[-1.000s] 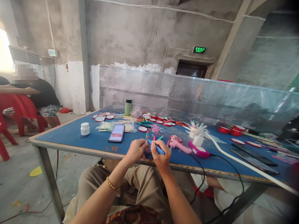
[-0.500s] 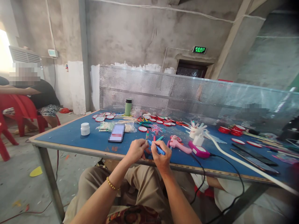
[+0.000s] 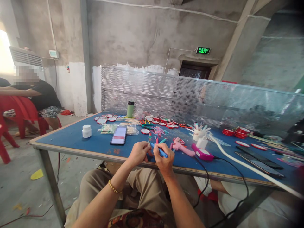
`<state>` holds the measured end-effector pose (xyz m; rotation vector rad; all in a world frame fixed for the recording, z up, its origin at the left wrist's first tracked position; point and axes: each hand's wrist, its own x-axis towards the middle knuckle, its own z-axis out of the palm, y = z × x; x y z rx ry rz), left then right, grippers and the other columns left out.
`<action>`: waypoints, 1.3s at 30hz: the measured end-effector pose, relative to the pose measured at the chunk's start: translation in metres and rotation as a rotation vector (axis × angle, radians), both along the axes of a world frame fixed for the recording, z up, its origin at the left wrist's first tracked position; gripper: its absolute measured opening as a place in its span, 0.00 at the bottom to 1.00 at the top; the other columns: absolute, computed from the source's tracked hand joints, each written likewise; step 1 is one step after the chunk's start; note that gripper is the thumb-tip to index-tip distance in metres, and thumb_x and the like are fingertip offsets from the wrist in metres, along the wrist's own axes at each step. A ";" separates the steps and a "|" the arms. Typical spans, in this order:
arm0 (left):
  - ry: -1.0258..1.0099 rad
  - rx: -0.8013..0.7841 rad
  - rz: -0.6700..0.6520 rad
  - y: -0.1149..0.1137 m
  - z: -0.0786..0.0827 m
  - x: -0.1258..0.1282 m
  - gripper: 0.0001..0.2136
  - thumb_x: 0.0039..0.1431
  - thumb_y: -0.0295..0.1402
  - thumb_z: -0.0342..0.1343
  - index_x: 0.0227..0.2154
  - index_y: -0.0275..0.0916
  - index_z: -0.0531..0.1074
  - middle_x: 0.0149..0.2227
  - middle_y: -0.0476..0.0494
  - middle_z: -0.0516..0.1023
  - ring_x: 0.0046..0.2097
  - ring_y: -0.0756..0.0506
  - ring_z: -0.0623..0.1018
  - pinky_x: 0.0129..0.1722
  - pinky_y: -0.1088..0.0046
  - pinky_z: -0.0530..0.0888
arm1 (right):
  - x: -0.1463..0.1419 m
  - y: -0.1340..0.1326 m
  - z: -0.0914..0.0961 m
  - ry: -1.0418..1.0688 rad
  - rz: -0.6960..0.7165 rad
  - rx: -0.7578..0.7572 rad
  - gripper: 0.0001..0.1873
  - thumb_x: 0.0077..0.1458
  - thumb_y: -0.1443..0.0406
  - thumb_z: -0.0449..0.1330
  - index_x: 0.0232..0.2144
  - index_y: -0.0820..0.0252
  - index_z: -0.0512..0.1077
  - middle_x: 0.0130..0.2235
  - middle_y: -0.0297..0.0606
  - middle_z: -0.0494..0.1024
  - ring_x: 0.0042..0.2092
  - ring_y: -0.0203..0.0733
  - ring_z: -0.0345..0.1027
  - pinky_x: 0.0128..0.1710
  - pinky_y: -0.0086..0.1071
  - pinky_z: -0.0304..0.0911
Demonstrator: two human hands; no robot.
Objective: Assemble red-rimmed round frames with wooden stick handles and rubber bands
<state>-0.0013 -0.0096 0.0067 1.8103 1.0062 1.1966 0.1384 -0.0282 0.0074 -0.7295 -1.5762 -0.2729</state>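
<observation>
Item: blue tool (image 3: 162, 152), slim, blue handle; working tip hidden betw. the hands, type cannot be told.
Posn: at near edge of table (image 3: 71, 137), just above the top, in front of operator's lap.
R hand (image 3: 164, 161): fingers closed around blue tool.
L hand (image 3: 139, 152): fingertips pinched on thin stick (image 3: 149, 137) w/ red and green bands. Hands touching.
Axis: blue tool long axis runs upper-left to lower-right, front end pointing left toward L hand. Stick approx. upright, top end slightly away from operator.
Surface: blue top, worn wood edge, metal legs. Pink glue gun (image 3: 181, 148) just right of hands. Red-rimmed discs (image 3: 104, 119), white jar (image 3: 86, 130), green bottle (image 3: 130, 109) farther back.
Room: perforated metal screen (image 3: 166, 95) along far edge; bare concrete walls; green exit sign (image 3: 202, 50). Seated person (image 3: 45, 95) at left, well apart.
</observation>
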 end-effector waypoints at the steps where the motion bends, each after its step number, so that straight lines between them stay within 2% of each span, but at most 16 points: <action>1: -0.001 0.000 0.000 0.000 0.000 0.000 0.13 0.61 0.40 0.47 0.26 0.38 0.68 0.26 0.48 0.80 0.17 0.52 0.74 0.19 0.79 0.65 | 0.000 0.000 0.000 -0.002 0.002 -0.002 0.08 0.59 0.68 0.57 0.27 0.59 0.70 0.24 0.31 0.73 0.25 0.33 0.66 0.29 0.27 0.64; 39: 0.004 0.015 -0.001 0.000 0.002 -0.001 0.14 0.61 0.40 0.47 0.26 0.38 0.68 0.26 0.48 0.80 0.17 0.51 0.74 0.19 0.78 0.65 | 0.001 0.002 -0.001 -0.010 0.002 0.002 0.08 0.59 0.69 0.57 0.27 0.59 0.70 0.24 0.31 0.73 0.25 0.33 0.66 0.29 0.27 0.63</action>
